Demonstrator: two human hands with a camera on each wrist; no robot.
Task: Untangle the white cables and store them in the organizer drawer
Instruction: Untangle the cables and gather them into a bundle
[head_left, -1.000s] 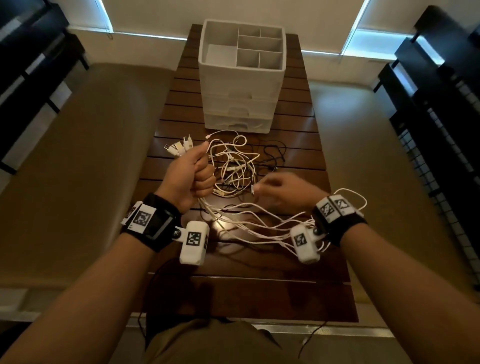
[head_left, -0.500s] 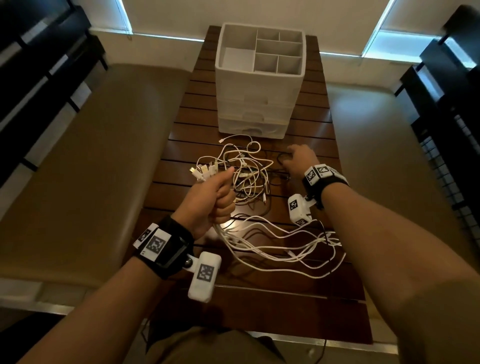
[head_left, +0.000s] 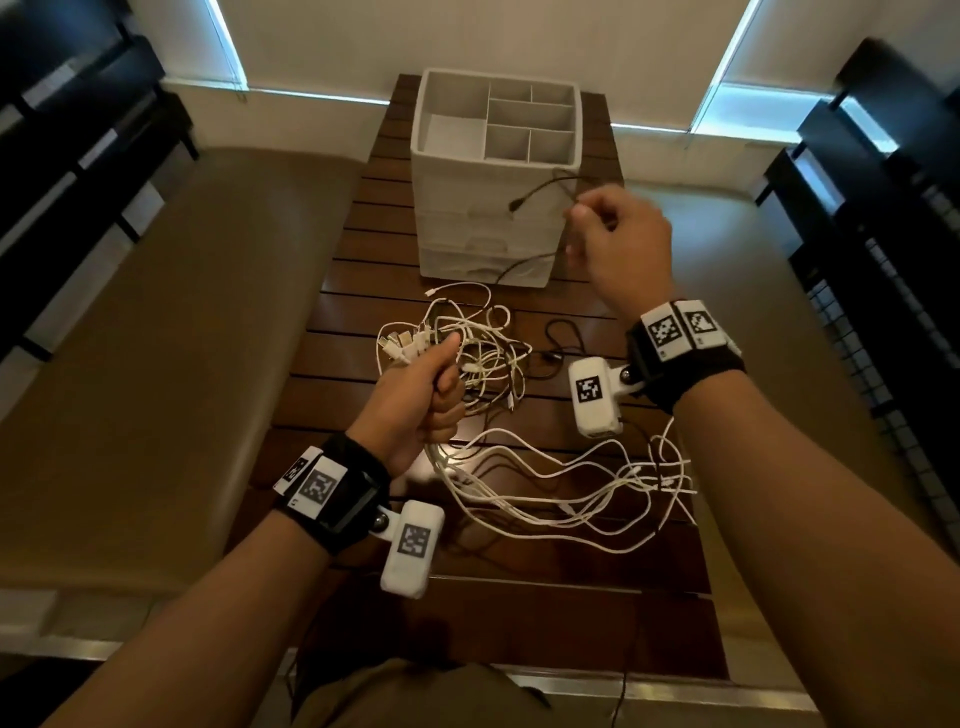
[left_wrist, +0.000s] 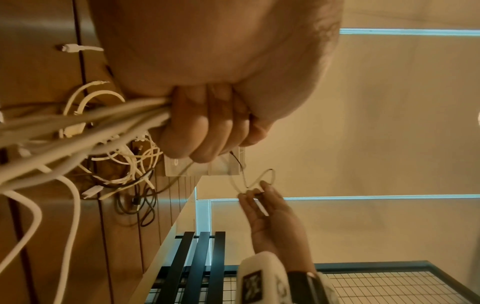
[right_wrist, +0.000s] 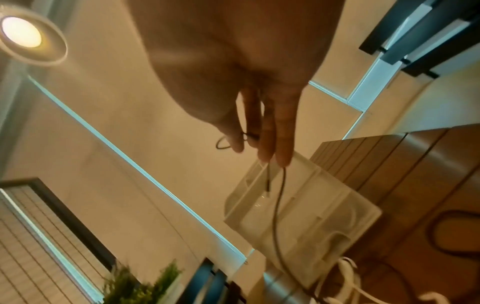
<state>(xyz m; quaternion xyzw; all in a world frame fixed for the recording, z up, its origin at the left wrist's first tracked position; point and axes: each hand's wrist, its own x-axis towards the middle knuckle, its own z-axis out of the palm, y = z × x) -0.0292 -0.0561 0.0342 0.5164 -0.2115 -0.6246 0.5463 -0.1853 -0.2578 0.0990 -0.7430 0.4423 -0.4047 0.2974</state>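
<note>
My right hand (head_left: 615, 244) had risen from the table (head_left: 358, 249), pinching a black cable (head_left: 540, 189) clear before the organizer (head_left: 498, 156), while my left hand (head_left: 415, 400) fisted the white cables (head_left: 545, 483) to anchor them.

Home room: slatted wooden table (head_left: 363, 291), cushioned benches (head_left: 171, 322), potted plant (right_wrist: 140, 286).

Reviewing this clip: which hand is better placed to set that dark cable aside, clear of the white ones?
Right. The right hand already pinches the dark cable, lifted in front of the organizer. The left hand is fisted round the white cables and would probably have to let them go.
</note>
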